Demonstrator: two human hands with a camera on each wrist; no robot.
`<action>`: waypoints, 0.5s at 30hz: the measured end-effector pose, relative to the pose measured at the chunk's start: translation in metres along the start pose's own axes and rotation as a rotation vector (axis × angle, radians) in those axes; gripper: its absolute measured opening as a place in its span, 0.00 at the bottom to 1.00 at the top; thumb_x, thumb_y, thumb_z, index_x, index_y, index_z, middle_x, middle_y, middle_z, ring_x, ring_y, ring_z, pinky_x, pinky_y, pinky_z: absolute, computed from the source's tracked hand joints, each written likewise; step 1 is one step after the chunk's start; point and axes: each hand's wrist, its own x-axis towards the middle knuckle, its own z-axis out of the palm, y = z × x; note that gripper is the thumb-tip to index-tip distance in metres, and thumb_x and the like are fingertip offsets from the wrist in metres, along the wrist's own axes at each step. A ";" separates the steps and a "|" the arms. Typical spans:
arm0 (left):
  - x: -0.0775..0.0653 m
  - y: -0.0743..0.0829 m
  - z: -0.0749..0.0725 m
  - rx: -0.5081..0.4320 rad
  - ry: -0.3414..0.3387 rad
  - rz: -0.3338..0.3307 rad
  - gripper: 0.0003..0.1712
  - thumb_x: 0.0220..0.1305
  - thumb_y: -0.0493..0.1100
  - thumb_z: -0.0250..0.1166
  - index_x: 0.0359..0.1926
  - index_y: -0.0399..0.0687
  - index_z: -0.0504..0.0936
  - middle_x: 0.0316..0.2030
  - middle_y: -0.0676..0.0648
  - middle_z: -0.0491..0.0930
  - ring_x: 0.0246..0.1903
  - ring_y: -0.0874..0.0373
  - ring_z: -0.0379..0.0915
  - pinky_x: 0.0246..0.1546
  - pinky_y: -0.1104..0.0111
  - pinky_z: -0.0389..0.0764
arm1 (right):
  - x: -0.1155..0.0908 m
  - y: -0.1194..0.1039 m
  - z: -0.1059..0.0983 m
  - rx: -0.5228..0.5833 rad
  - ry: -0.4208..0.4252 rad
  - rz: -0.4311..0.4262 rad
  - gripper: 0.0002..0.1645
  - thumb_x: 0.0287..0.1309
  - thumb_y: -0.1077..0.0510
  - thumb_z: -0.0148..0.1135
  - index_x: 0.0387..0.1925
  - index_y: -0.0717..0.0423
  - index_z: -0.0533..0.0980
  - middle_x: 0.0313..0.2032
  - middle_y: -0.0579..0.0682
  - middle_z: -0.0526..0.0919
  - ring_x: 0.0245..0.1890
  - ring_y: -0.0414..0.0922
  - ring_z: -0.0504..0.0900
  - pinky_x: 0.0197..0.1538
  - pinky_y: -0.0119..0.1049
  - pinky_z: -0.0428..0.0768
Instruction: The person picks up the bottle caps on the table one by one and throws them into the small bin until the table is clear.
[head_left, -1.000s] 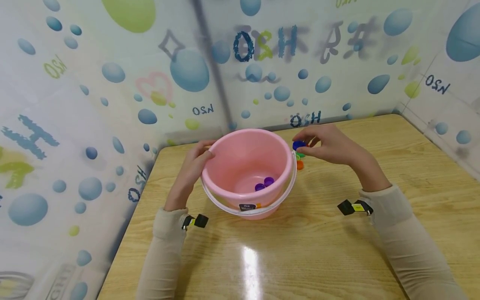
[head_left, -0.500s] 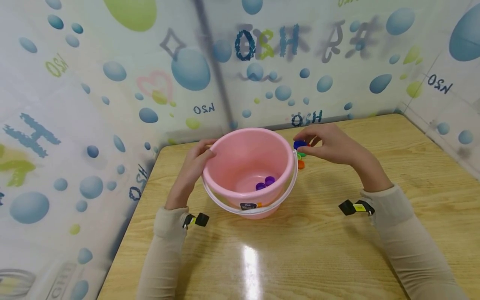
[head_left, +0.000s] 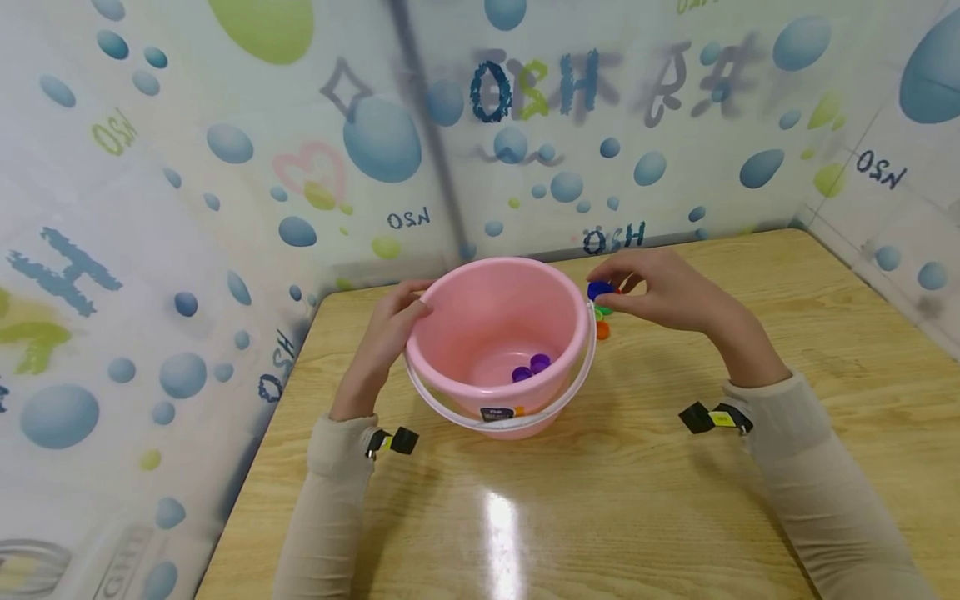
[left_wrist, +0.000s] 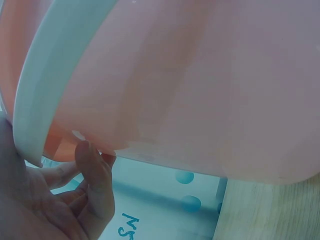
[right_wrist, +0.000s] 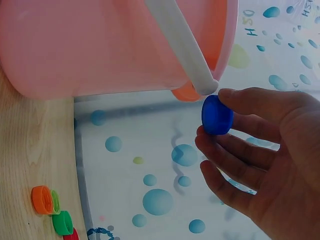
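Observation:
A pink bucket with a white handle stands on the wooden table, its handle lowered over the front. Two purple bottle caps lie on the bucket's floor. My left hand grips the rim on the left, thumb on the near side; the left wrist view shows the fingers at the bucket's edge. Beside the right rim, my right hand pinches a blue bottle cap between thumb and fingers, close to where the handle joins.
Orange, light green, green and red caps lie on the table right of the bucket, below my right hand. A wall covering with blue drops rises behind the table's back and left edges.

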 end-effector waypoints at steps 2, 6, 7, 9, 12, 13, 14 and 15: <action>0.001 0.001 0.001 0.001 -0.001 0.004 0.20 0.67 0.46 0.55 0.59 0.55 0.75 0.41 0.40 0.80 0.29 0.54 0.81 0.30 0.66 0.82 | -0.001 -0.001 -0.002 -0.014 0.007 0.006 0.18 0.54 0.58 0.69 0.49 0.53 0.80 0.40 0.42 0.83 0.38 0.35 0.80 0.42 0.38 0.83; 0.001 0.001 0.001 -0.004 -0.007 0.002 0.20 0.67 0.46 0.55 0.59 0.54 0.75 0.42 0.40 0.80 0.28 0.54 0.81 0.30 0.66 0.83 | -0.003 -0.002 -0.004 -0.046 0.018 0.005 0.19 0.55 0.57 0.69 0.49 0.52 0.80 0.41 0.41 0.83 0.39 0.34 0.80 0.43 0.37 0.83; 0.001 0.001 0.001 -0.005 -0.008 0.001 0.20 0.68 0.46 0.55 0.59 0.54 0.75 0.42 0.40 0.80 0.28 0.54 0.81 0.30 0.66 0.83 | -0.003 -0.002 -0.004 -0.051 0.020 0.001 0.19 0.55 0.57 0.68 0.49 0.53 0.80 0.41 0.41 0.83 0.39 0.34 0.80 0.43 0.37 0.83; 0.001 0.001 0.001 -0.005 -0.009 0.000 0.20 0.68 0.47 0.55 0.59 0.54 0.75 0.43 0.40 0.80 0.29 0.54 0.81 0.30 0.66 0.83 | -0.003 -0.003 -0.005 -0.058 0.020 0.000 0.19 0.55 0.56 0.68 0.49 0.52 0.79 0.42 0.41 0.83 0.39 0.34 0.80 0.43 0.37 0.83; 0.001 0.000 0.001 -0.004 -0.009 0.002 0.20 0.67 0.46 0.55 0.59 0.54 0.75 0.43 0.40 0.80 0.29 0.54 0.82 0.31 0.66 0.83 | -0.003 -0.006 -0.007 -0.059 0.023 -0.002 0.18 0.56 0.55 0.68 0.50 0.52 0.79 0.42 0.42 0.84 0.39 0.35 0.80 0.43 0.37 0.83; 0.000 0.000 0.000 -0.005 -0.010 0.003 0.20 0.67 0.46 0.55 0.59 0.54 0.75 0.43 0.40 0.80 0.29 0.54 0.82 0.31 0.66 0.83 | -0.003 -0.007 -0.007 -0.059 0.024 -0.006 0.18 0.56 0.55 0.68 0.50 0.52 0.79 0.43 0.42 0.84 0.39 0.35 0.80 0.43 0.37 0.83; 0.000 0.000 0.000 -0.004 -0.010 0.004 0.20 0.67 0.46 0.54 0.59 0.54 0.75 0.43 0.40 0.80 0.29 0.54 0.81 0.31 0.66 0.83 | -0.003 -0.008 -0.008 -0.060 0.027 -0.012 0.18 0.56 0.55 0.68 0.50 0.51 0.79 0.43 0.42 0.84 0.39 0.35 0.80 0.43 0.36 0.83; 0.000 -0.001 -0.001 -0.003 -0.008 0.005 0.20 0.67 0.46 0.54 0.59 0.54 0.75 0.42 0.40 0.80 0.29 0.54 0.81 0.31 0.66 0.83 | -0.003 -0.009 -0.008 -0.060 0.032 -0.020 0.18 0.56 0.55 0.68 0.50 0.51 0.79 0.43 0.42 0.84 0.39 0.35 0.81 0.42 0.37 0.83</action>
